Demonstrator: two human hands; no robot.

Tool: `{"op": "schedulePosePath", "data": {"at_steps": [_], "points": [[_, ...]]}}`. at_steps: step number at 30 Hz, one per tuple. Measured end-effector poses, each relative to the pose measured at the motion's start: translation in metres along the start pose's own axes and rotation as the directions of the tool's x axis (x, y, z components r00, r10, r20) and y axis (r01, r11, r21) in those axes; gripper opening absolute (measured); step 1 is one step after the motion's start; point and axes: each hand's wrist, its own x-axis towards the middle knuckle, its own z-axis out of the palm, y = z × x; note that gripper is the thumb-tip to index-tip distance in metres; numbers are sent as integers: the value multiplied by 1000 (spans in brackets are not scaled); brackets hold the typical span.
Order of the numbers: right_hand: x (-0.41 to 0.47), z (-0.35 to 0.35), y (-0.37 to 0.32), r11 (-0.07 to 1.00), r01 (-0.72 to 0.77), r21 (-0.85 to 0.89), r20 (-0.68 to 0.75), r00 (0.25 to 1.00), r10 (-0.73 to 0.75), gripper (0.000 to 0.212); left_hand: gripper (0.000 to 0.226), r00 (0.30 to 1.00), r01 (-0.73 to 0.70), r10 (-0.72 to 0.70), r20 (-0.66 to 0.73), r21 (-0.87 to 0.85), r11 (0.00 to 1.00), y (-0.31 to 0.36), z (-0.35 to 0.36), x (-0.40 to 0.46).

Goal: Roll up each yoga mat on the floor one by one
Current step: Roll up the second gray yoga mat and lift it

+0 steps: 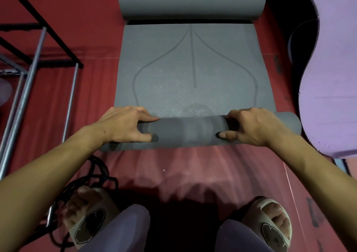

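Observation:
A grey yoga mat (193, 68) with curved printed lines lies flat on the red floor, running away from me. Its near end is curled into a small roll (189, 130), blurred in the middle. My left hand (125, 124) grips the left part of that roll, fingers over the top and thumb underneath. Gripping the right part the same way is my right hand (249, 126). The far end of the mat is curled into a thicker roll (191, 2).
A purple mat (328, 68) with a wavy, lifted edge lies on the right. A black and silver metal frame (38, 58) stands at the left. A black rope (92, 178) is tangled by my left foot. My feet in slippers are at the bottom.

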Motion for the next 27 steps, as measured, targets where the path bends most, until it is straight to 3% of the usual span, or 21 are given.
{"op": "schedulePosePath", "data": {"at_steps": [5, 11, 18, 27], "points": [[-9, 5, -11, 995, -40, 89, 3, 999, 40, 98, 95, 998, 54, -53, -15, 60, 997, 10, 3, -1], [-8, 8, -19, 995, -61, 80, 2, 998, 61, 118, 114, 993, 117, -111, -46, 179, 977, 13, 7, 0], [-1, 30, -14, 994, -91, -66, -232, 970, 73, 85, 106, 991, 118, -103, -89, 190, 975, 12, 10, 3], [9, 36, -2, 999, -38, -8, -300, 953, 34, 74, 81, 979, 160, -149, -139, 76, 984, 10, 2, 5]]}}
